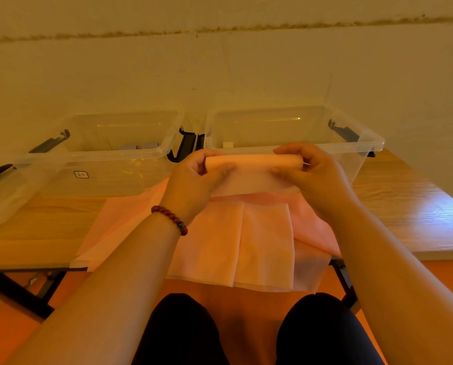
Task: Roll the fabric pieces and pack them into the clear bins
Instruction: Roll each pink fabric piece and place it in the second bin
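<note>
A pale pink fabric roll (254, 162) is held level in front of the right clear bin (364, 143). My left hand (197, 177) grips its left end and my right hand (308, 171) grips its right end, fingers curled over the top. An unrolled tail of the same fabric hangs down from the roll. Beneath lie more pink fabric pieces (246, 241), flat on the wooden table (404, 204) and drooping over its front edge. The left clear bin (93, 164) stands beside the right one, both open-topped.
Black latch handles (185, 146) sit between the two bins and at their outer ends. A beige wall rises close behind the bins. Part of another clear container (1, 196) shows at the far left. My knees (246, 333) are below the table's front edge.
</note>
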`<state>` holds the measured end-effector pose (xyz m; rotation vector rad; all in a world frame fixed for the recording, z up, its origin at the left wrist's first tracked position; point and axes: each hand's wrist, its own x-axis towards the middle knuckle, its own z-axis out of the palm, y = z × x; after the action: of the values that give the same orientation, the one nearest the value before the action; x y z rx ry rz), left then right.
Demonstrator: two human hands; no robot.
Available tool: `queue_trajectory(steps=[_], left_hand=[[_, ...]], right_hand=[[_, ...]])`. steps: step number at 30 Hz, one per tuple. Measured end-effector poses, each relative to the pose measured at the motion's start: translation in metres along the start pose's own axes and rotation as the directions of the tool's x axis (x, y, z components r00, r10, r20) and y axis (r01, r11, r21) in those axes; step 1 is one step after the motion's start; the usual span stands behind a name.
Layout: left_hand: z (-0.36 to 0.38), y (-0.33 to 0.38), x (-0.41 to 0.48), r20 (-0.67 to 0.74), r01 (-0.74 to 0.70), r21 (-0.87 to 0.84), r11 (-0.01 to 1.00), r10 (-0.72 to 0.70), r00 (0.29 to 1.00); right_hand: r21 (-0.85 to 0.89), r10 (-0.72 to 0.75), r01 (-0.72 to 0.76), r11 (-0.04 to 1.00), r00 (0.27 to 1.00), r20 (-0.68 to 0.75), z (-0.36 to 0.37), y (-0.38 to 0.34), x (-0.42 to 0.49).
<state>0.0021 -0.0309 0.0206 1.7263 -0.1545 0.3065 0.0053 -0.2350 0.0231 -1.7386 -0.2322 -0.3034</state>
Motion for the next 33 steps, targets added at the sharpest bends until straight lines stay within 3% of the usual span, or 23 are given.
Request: queue_trajectory(steps=[8,16,26,33], left_hand=[[0.000,0.003,0.000,0.031,-0.026,0.020,0.999,0.025,0.999],[0.003,0.001,0.000,0.040,0.012,-0.058,0.998,-0.009,0.999],[0.000,0.010,0.008,0.058,-0.099,0.174,0.980,0.090,0.994],[-0.002,0.012,0.015,0.060,-0.092,0.173,0.981,0.083,0.995]], right_hand=[[-0.015,-0.008,0.007,1.000,0.999,-0.052,0.000,0.002,0.003],[-0.061,-0.032,0.035,0.998,0.998,0.047,-0.003,-0.001,0.001],[-0.204,-0.115,0.122,0.971,0.992,0.048,-0.002,-0.005,0.008],[-0.159,-0.124,0.134,0.978,0.990,0.067,-0.003,-0.006,0.014]])
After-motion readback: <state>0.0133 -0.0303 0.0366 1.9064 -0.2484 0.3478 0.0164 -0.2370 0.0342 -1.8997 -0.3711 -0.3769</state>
